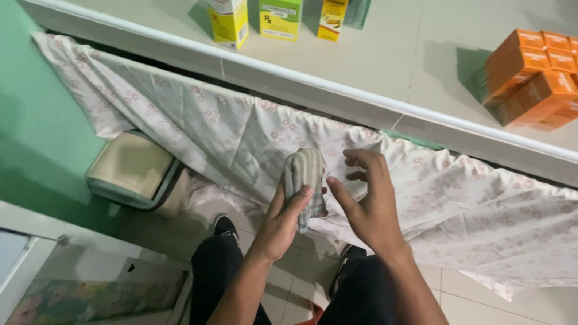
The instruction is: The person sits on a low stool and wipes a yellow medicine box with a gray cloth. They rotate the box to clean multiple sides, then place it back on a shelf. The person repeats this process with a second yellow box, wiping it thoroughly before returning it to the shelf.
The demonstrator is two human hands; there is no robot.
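Three upright cartons stand in a row near the counter's (404, 59) far edge, just in front of the sink: a white, yellow and red box (226, 5) at the left, a green and yellow box (280, 8) in the middle, and a slimmer yellow and orange box (335, 9) at the right. Well apart from them, toward the counter's right end, sits a stacked block of small orange cartons (545, 78), pressed together.
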